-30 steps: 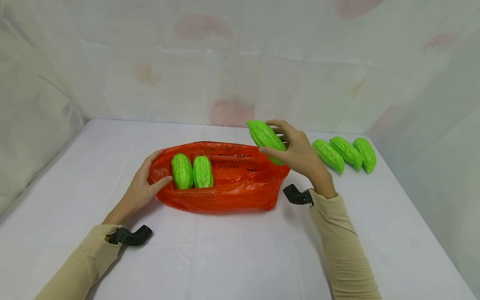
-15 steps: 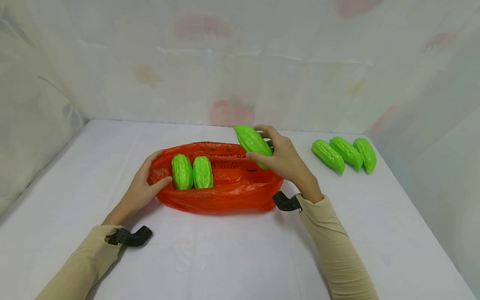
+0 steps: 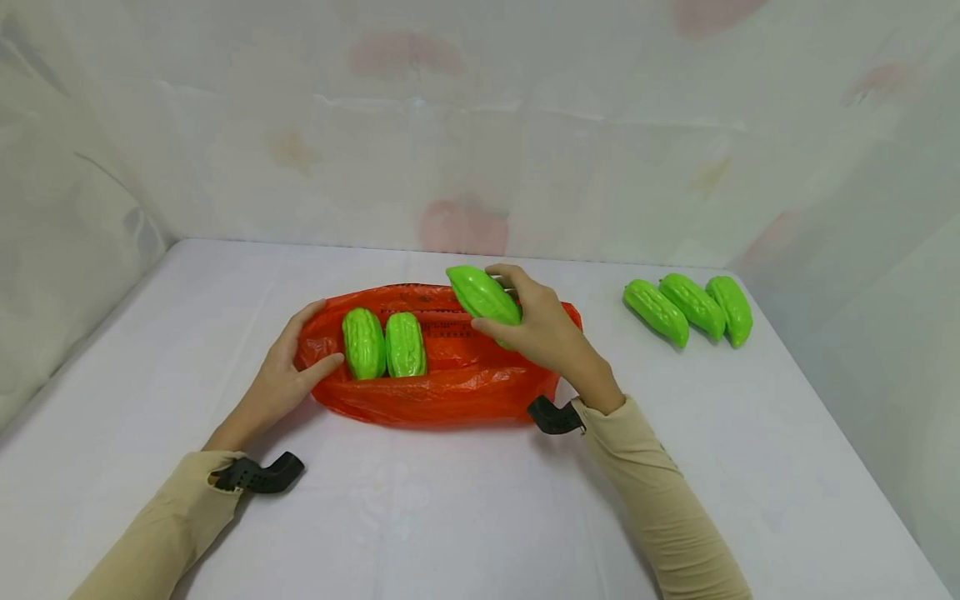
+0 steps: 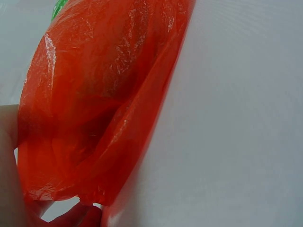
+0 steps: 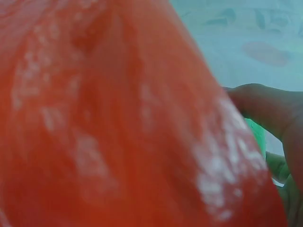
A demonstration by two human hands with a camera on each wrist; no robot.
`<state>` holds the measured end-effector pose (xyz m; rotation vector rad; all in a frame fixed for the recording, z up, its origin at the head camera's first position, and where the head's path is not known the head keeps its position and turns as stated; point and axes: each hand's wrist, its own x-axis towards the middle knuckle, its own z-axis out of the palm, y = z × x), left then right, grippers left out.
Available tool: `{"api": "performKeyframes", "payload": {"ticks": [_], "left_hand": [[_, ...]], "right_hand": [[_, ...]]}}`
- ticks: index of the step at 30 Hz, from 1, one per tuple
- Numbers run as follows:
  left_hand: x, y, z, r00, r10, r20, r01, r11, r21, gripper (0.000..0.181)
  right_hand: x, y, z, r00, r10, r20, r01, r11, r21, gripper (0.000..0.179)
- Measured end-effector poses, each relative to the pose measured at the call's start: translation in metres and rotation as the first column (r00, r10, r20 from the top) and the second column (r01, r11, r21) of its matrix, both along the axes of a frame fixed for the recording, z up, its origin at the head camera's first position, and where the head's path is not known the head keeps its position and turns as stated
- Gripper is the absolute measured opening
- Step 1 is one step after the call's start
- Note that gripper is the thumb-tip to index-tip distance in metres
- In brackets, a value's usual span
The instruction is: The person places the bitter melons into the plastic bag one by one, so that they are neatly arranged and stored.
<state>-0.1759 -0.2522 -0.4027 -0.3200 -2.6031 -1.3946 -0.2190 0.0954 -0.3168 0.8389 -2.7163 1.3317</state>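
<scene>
My left hand (image 3: 287, 367) grips the bag (image 3: 442, 398) by its left end, seemingly to hold its mouth wide; my right hand (image 3: 547, 327) grips a gourd (image 3: 482, 293) over that mouth. Two gourds (image 3: 364, 343) inside, three more gourds (image 3: 694, 307) by the worktop's (image 3: 450, 517) far right corner.

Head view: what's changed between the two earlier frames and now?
The right hand has carried the held green gourd leftward and slightly lower in the picture, further across the open red bag. Nothing was newly grasped or let go. Unchanged: the left hand at the bag's left end, two gourds in the bag and three gourds lying at the right.
</scene>
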Motion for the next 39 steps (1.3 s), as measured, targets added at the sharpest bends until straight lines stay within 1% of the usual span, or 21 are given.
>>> {"api": "performKeyframes", "payload": {"ticks": [5,9,17,22,39], "left_hand": [[0.001,0.000,0.001,1.000,-0.004,0.009,0.004,1.000,0.006,0.078],[0.000,-0.001,0.001,1.000,-0.004,0.015,0.004,1.000,0.006,0.078],[0.000,-0.001,0.000,1.000,-0.004,0.009,0.004,1.000,0.005,0.078],[0.000,-0.001,0.000,1.000,-0.005,0.013,0.004,1.000,0.005,0.078],[0.000,-0.001,0.000,1.000,-0.005,0.014,0.005,1.000,0.000,0.077]], "right_hand": [[0.000,-0.003,-0.004,1.000,0.010,-0.026,-0.010,1.000,0.014,0.067],[0.001,-0.005,-0.005,1.000,0.014,-0.017,-0.014,1.000,0.023,0.067],[0.003,-0.011,-0.005,0.999,0.002,0.051,-0.004,1.000,0.029,0.066],[0.005,-0.016,-0.008,0.998,-0.009,0.069,0.004,0.998,0.063,0.065],[0.010,-0.030,-0.012,0.987,-0.043,0.154,0.024,0.992,0.124,0.067]]}}
